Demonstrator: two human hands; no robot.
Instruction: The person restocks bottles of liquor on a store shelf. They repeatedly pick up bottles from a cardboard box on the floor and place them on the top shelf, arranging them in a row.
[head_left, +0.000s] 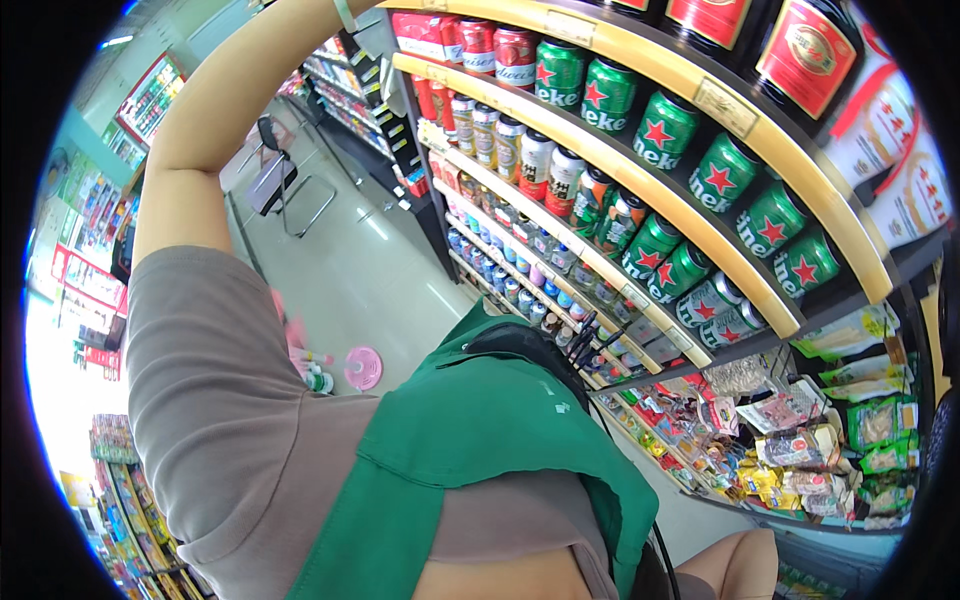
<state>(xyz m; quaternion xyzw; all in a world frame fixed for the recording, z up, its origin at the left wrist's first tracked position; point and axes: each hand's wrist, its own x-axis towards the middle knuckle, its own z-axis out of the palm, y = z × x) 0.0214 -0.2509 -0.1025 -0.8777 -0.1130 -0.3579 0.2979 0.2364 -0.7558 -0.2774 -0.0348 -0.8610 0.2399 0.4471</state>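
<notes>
Both hands are out of view. My left arm (199, 82) is raised, and it leaves the picture at the top edge beside the shelf, with a pale band (345, 15) on the wrist. At the lower right only a bent part of my right arm (739, 559) shows. Before me stands a tall shelf unit with pale edge strips (600, 124). Green Heineken cans (667, 131) line its upper rows, beside red-and-white Budweiser cans (515, 54). Above them are dark bottles with red labels (806, 56). White-and-red cans (564, 180) stand one row lower.
Packaged snacks (799, 446) hang and lie at the lower right. A folding chair (274, 180) stands on the aisle floor (397, 281), and a pink round object (364, 367) is nearer me. Another stocked shelf (135, 510) is at the lower left. A green apron (495, 420) covers my chest.
</notes>
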